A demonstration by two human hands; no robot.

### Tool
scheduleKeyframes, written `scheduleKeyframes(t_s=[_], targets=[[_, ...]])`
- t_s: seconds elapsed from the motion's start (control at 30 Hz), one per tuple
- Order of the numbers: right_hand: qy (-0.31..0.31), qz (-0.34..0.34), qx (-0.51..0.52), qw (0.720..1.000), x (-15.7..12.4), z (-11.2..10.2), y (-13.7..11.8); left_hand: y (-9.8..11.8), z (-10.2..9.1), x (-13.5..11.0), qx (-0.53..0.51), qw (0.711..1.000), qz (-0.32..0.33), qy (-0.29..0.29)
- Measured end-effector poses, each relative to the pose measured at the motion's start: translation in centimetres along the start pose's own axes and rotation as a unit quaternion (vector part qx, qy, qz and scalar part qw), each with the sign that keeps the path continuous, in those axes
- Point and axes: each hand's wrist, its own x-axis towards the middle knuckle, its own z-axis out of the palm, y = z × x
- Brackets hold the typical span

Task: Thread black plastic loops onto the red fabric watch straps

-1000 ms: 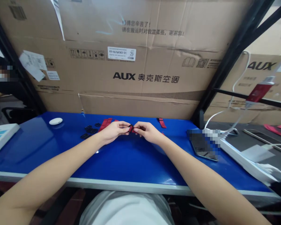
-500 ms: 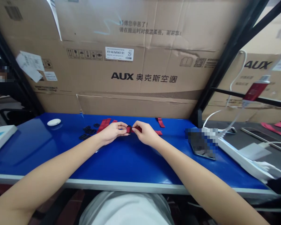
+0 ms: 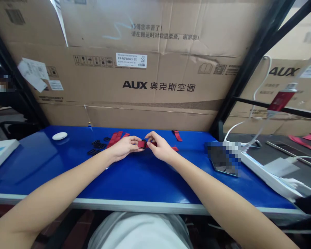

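Here, seen from the head camera, a person's left hand and right hand meet over the far middle of a glossy blue surface. Both hands are pinched closed, thumb against fingertips, on one short red fabric strap that carries a small black plastic ring where the fingers touch. The strap is held just above the surface, not lying on it. How far it sits through the ring cannot be told, because the fingers cover the joint.

By the look of it, this single piece is mid-handling and most of the stock is untouched. A loose stack of red straps lies just beyond the left hand near the far edge. A scatter of black rings lies to the stack's left, none joined to a strap. Two more red pieces lie apart to the right, one near the far edge and one just beside the right wrist; whether they carry rings is too small to tell.

A white oval puck sits toward the far left corner and a dark phone lies near the right edge. A large brown cardboard carton stands against the far edge.
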Motion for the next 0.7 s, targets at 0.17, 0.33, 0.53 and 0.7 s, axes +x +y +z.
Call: scheduleKeyframes(t_s=[0.17, 0.33, 0.53, 0.7], targets=[[-0.026, -0.006, 0.008, 1.0, 0.3, 0.3, 0.0, 0.2, 0.7, -0.3, 0.017, 0.999, 0.003, -0.042], [0.012, 0.082, 0.074, 0.994, 0.6, 0.1, 0.9, 3.2, -2.7, 0.1, 0.277, 0.958, 0.066, 0.009], [0.049, 0.139, 0.053, 0.988, 0.9, -0.7, 1.9, 7.1, -11.9, -0.3, 0.649, 0.725, 0.038, 0.227], [0.073, 0.14, 0.047, 0.986, 1.0, -1.0, 2.3, 7.9, -15.4, -1.2, 0.665, 0.729, -0.106, 0.121]])
